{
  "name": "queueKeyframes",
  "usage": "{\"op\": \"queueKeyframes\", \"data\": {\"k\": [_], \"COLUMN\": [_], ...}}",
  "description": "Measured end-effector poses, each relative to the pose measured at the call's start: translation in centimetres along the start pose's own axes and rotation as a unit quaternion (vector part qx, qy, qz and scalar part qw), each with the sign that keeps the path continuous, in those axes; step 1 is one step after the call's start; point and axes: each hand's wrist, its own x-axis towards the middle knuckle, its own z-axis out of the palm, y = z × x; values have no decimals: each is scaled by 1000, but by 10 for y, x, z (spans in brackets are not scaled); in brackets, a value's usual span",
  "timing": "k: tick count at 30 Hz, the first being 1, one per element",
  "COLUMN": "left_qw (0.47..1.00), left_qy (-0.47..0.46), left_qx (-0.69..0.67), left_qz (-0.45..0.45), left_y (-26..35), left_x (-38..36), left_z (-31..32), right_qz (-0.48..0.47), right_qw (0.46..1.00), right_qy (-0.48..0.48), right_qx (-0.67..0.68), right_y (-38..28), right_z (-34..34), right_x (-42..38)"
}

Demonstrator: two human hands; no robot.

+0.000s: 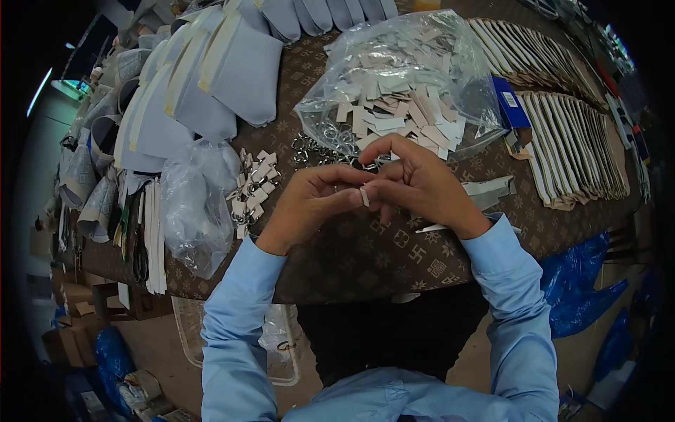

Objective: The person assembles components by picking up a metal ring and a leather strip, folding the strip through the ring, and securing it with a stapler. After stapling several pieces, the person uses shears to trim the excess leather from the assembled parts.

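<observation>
My left hand point(309, 200) and my right hand point(422, 186) meet above the near middle of the table. Between their fingertips is a small white tab point(364, 196), pinched from both sides. Fingers hide much of it, and I cannot make out whether a metal ring is in it. Just beyond my hands lies a heap of metal rings or clasps point(309, 149). Behind that, a clear plastic bag point(464, 67) spills many loose white and beige strips point(401, 109). Left of my left hand lies a pile of small white tabs with metal fittings point(254, 188).
Grey-blue padded panels point(242, 77) fill the back left, beside a crumpled clear bag point(197, 204). Rows of stacked pale-edged pieces point(573, 151) stand at right near a blue box point(510, 105). A white basket point(190, 330) sits below the patterned tablecloth point(337, 271).
</observation>
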Motion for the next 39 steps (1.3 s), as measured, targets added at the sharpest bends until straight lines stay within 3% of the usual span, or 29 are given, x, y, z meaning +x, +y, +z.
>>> {"op": "queueKeyframes", "data": {"k": [4,6,8,10,14,17,22,26,28,39], "left_qw": [998,1000,998,991,967,962,954,945,939,928], "left_qy": [31,21,44,79,110,115,99,65,47,51], "left_qx": [20,12,33,86,209,217,248,270,286,315], "left_qz": [41,21,41,59,95,117,138,174,186,193], "left_y": [-3,0,3,5,7,3,6,4,2,4], "left_x": [2,2,0,-2,-3,-1,-2,-3,-2,-3], "left_z": [2,2,2,7,8,7,7,6,5,11], "right_qz": [19,-58,-60,-127,-153,-175,-78,-57,13,53], "right_qw": [997,998,997,977,970,966,996,998,998,997], "right_qy": [35,13,6,-2,2,33,17,6,-28,-23], "right_qx": [-59,-32,-37,-171,-190,-186,-28,-12,48,-51], "right_y": [1,4,5,1,16,18,6,3,1,-8], "right_z": [-4,-3,-5,-4,-4,-6,-3,-7,-9,-9], "right_x": [0,1,-1,-4,2,4,2,1,0,-2]}}
